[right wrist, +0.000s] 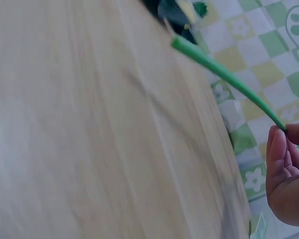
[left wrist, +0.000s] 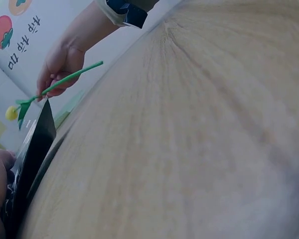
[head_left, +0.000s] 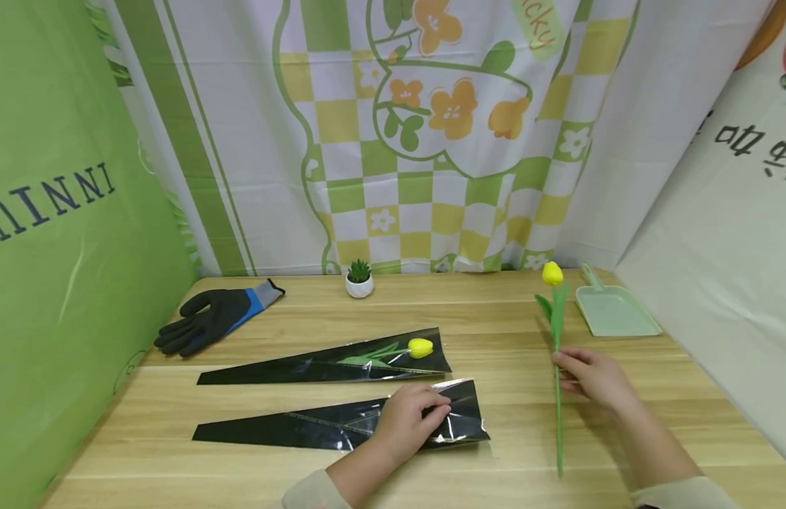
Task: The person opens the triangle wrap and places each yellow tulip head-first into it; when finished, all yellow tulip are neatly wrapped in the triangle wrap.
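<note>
A yellow artificial tulip [head_left: 558, 318] stands out above the right side of the table, its bloom pointing away and its green stem toward me. My right hand [head_left: 593, 378] pinches it partway down the stem; in the right wrist view thumb and fingertips meet on the green stem [right wrist: 229, 77]. On the nearer black flower sleeve [head_left: 240, 430] lies my left hand [head_left: 408, 417], its fingers curled at the wide end. The left wrist view shows that sleeve's edge [left wrist: 42, 132] lifted off the table. Behind it, another black sleeve [head_left: 266, 372] contains a yellow tulip [head_left: 420, 348].
At the back left lies a black and blue work glove [head_left: 215, 318]. A small potted succulent [head_left: 359, 279] stands at the back edge, and a pale green dustpan [head_left: 616, 311] at the back right. Fabric curtains [head_left: 253, 141] enclose the wooden table [head_left: 507, 339].
</note>
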The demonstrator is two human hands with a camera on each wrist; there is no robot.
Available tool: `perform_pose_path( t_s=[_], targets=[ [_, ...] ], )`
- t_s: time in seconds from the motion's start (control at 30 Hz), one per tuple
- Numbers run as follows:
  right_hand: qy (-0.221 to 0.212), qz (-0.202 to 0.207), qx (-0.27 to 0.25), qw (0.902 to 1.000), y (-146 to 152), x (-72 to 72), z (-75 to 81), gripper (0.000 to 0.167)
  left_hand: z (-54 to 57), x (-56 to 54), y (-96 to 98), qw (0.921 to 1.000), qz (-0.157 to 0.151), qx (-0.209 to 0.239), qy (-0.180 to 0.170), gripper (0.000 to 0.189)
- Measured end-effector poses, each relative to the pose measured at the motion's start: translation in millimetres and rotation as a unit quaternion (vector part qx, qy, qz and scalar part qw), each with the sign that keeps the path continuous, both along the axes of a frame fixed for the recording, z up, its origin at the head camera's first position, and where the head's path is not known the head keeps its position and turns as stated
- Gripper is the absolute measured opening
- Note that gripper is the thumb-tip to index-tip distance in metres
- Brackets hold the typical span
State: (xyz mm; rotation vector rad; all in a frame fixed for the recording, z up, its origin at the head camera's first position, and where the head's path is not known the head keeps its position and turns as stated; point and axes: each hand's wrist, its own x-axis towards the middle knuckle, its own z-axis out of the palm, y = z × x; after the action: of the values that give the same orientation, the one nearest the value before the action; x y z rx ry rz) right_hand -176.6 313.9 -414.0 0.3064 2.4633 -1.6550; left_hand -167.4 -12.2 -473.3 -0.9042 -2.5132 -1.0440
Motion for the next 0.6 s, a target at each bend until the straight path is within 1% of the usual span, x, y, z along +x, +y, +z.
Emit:
perform_pose_path(
  t_s=[0.1, 0.2, 0.27, 0.33, 0.43, 0.5, 0.6],
  targets=[
    [0.013, -0.012, -0.063, 0.9978, -8, 1.4, 1.9, 0.045, -0.5, -0.5, 0.3, 0.9994, 0.001, 0.026, -0.024, 0.012],
    [0.029, -0.028, -0.121, 0.9918, -14, 3.5, 2.5, 0.028, -1.6, -1.2, 0.5, 0.9986, 0.002, 0.036, -0.039, 0.012],
    [0.039, -0.051, -0.165, 0.9842, -16, 4.6, 2.1, 0.020, -2.0, -1.5, 0.7, 0.9986, 0.002, 0.035, -0.041, 0.012],
    [0.050, -0.085, -0.207, 0.9734, -19, 5.2, 1.2, 0.013, -2.3, -1.6, 0.8, 0.9987, 0.002, 0.031, -0.039, 0.011],
    [0.066, -0.142, -0.252, 0.9551, -23, 6.0, -1.3, 0.011, -2.8, -1.6, 0.9, 0.9992, 0.004, 0.021, -0.033, 0.011],
    [0.071, -0.175, -0.269, 0.9445, -28, 6.5, -4.2, 0.010, -3.5, -1.6, 0.9, 0.9995, 0.006, 0.013, -0.029, 0.011],
    [0.068, -0.199, -0.278, 0.9372, -36, 8.4, -10.6, 0.012, -4.5, -1.7, 0.8, 0.9997, 0.008, 0.002, -0.025, 0.012]
  ],
)
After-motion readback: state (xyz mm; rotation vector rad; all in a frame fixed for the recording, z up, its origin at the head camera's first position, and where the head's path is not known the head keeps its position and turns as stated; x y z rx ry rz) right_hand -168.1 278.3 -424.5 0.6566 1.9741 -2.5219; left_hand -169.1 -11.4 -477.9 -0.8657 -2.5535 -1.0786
